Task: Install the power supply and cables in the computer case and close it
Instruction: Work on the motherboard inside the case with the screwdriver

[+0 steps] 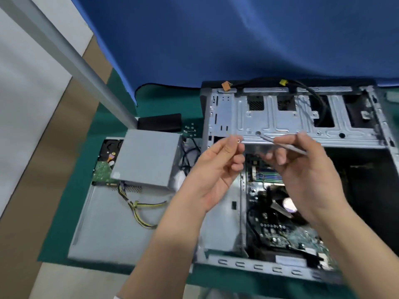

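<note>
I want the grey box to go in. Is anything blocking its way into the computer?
Nothing visible blocks it. The power supply sits left of the open case, but both hands are busy: left hand, right hand.

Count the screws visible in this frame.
1 clear: a screw pinched in the left hand. Small blurred shapes on the green mat may be more.

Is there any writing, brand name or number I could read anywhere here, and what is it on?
No text is legible.
Round label on the black fan inside the open grey metal computer case: too blurred.
White sticker on the green hard drive board: too small.
Grey metal power supply box: no print visible.
</note>
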